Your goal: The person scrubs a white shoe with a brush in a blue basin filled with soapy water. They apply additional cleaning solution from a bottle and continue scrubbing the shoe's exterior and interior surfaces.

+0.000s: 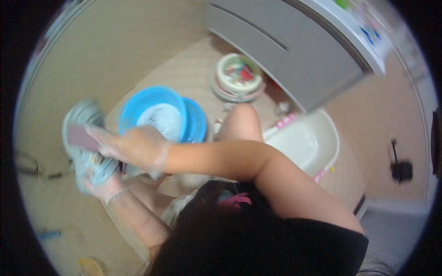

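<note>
My right hand [138,146], in a clear plastic glove, holds a flat mauve pad or brush [81,136] against a pale blue-grey item [84,112], which looks like a shoe. My left hand [107,188], gloved too, grips the lower part of that item from below. Motion blur hides the fine detail of both. Just right of the item stands a blue plastic basin [155,93] with whitish, sudsy liquid in it. Another blue basin [197,119] sits close against its right side.
A white plastic tub [300,146] with pink patterned handles lies to the right. Stacked round basins [238,93] with red and other coloured contents stand by a grey cabinet [290,45]. A beige wall [103,45] rises at the left. My bare knee is between basins and tub.
</note>
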